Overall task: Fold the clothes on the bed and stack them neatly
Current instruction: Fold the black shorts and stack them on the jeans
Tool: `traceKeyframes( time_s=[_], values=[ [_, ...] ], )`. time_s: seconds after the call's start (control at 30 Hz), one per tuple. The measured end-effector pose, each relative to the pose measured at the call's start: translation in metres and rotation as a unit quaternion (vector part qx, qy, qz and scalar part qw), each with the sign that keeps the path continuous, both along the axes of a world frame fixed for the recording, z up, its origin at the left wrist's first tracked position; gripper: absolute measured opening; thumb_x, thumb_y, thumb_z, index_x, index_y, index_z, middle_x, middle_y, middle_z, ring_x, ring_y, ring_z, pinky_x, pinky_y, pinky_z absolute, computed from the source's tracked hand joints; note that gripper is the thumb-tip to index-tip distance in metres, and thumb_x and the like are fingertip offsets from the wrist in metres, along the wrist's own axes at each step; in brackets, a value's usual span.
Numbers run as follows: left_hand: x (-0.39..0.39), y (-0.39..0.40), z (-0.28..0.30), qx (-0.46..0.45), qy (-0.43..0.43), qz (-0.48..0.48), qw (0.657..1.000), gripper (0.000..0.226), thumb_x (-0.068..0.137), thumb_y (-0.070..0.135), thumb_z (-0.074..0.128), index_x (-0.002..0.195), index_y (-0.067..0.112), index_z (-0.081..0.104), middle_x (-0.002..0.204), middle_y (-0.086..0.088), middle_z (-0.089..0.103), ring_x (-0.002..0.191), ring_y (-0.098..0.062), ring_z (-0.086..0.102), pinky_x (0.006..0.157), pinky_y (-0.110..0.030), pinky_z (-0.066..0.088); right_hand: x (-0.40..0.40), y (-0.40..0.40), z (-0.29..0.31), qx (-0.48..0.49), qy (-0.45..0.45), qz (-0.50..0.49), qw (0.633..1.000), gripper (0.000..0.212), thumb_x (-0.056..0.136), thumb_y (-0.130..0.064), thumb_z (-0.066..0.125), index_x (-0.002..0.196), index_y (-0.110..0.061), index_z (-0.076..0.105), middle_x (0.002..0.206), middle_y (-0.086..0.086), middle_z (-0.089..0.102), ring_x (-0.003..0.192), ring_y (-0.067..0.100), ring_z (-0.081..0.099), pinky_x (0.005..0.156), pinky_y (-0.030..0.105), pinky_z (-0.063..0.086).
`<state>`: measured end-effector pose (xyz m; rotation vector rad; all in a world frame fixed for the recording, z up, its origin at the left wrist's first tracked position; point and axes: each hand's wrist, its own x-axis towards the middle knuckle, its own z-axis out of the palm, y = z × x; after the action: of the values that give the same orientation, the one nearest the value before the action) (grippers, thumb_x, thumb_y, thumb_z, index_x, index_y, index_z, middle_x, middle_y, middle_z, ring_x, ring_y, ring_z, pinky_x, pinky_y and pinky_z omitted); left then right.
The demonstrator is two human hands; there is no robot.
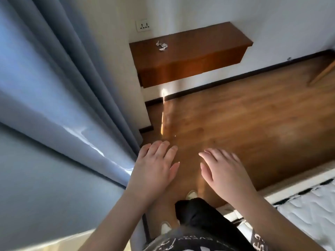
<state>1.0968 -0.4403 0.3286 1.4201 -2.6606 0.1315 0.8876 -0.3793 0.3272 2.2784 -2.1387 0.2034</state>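
My left hand and my right hand are both held out in front of me over the wooden floor, palms down, fingers spread, holding nothing. The bed, with a white quilted mattress and a black-and-white edge, shows only as a corner at the lower right. No loose clothes are in view. My own black trousers and pale shoes show below my hands.
Blue-grey curtains fill the left side. A wall-mounted wooden shelf carries a small crumpled silvery item, with a wall socket above it. Wooden floor stretches ahead. A wooden furniture leg shows at the right edge.
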Motion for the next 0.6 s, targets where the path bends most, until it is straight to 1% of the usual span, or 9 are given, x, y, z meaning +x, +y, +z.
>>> traceKeyframes(
  time_s=[0.13, 0.3, 0.4, 0.47, 0.5, 0.6],
  values=[
    [-0.042, -0.051, -0.001, 0.013, 0.015, -0.046, 0.999, 0.044, 0.093, 0.046, 0.047, 0.127, 0.021, 0.061, 0.126, -0.003, 0.063, 0.119, -0.024, 0.058, 0.100, -0.044, 0.046, -0.035, -0.044, -0.006, 0.017, 0.004, -0.035, 0.999, 0.031, 0.088, -0.031, 0.058, 0.115, -0.018, 0.069, 0.113, 0.001, 0.069, 0.101, 0.023, 0.066, 0.089, 0.042, 0.051],
    [-0.105, -0.121, 0.004, 0.034, 0.017, -0.084, 0.996, 0.046, 0.096, 0.047, 0.044, 0.137, 0.026, 0.049, 0.136, -0.001, 0.056, 0.129, -0.022, 0.050, 0.107, -0.045, 0.040, -0.089, -0.099, -0.003, 0.010, -0.038, -0.073, 0.997, 0.030, 0.091, -0.030, 0.059, 0.117, -0.018, 0.066, 0.115, 0.000, 0.067, 0.105, 0.022, 0.064, 0.092, 0.040, 0.049],
    [-0.144, -0.163, 0.009, 0.033, 0.004, -0.109, 0.993, 0.045, 0.097, 0.048, 0.042, 0.137, 0.028, 0.044, 0.136, 0.000, 0.054, 0.128, -0.021, 0.049, 0.106, -0.042, 0.039, -0.128, -0.124, 0.005, 0.011, -0.055, -0.098, 0.994, 0.034, 0.096, -0.033, 0.045, 0.121, -0.020, 0.063, 0.120, -0.002, 0.064, 0.111, 0.020, 0.060, 0.095, 0.038, 0.045],
    [-0.173, -0.188, 0.015, 0.037, 0.001, -0.125, 0.991, 0.045, 0.096, 0.049, 0.044, 0.135, 0.028, 0.044, 0.133, 0.000, 0.056, 0.124, -0.021, 0.053, 0.103, -0.042, 0.042, -0.154, -0.139, 0.007, 0.013, -0.050, -0.098, 0.994, 0.040, 0.097, -0.036, 0.036, 0.122, -0.021, 0.063, 0.121, -0.002, 0.063, 0.111, 0.019, 0.060, 0.095, 0.038, 0.045],
    [-0.186, -0.199, 0.017, 0.039, 0.000, -0.132, 0.990, 0.045, 0.094, 0.049, 0.047, 0.133, 0.029, 0.045, 0.131, 0.001, 0.057, 0.122, -0.021, 0.055, 0.102, -0.041, 0.044, -0.166, -0.146, 0.008, 0.015, -0.047, -0.099, 0.994, 0.041, 0.096, -0.037, 0.034, 0.121, -0.020, 0.063, 0.121, -0.001, 0.064, 0.110, 0.019, 0.060, 0.095, 0.038, 0.046],
    [-0.227, -0.226, 0.027, 0.049, -0.020, -0.148, 0.988, 0.045, 0.090, 0.051, 0.054, 0.130, 0.031, 0.052, 0.129, 0.004, 0.061, 0.120, -0.019, 0.057, 0.101, -0.040, 0.044, -0.197, -0.169, 0.006, 0.024, -0.037, -0.125, 0.991, 0.037, 0.095, -0.037, 0.044, 0.123, -0.020, 0.061, 0.123, 0.000, 0.064, 0.110, 0.019, 0.061, 0.093, 0.037, 0.048]
  ],
)
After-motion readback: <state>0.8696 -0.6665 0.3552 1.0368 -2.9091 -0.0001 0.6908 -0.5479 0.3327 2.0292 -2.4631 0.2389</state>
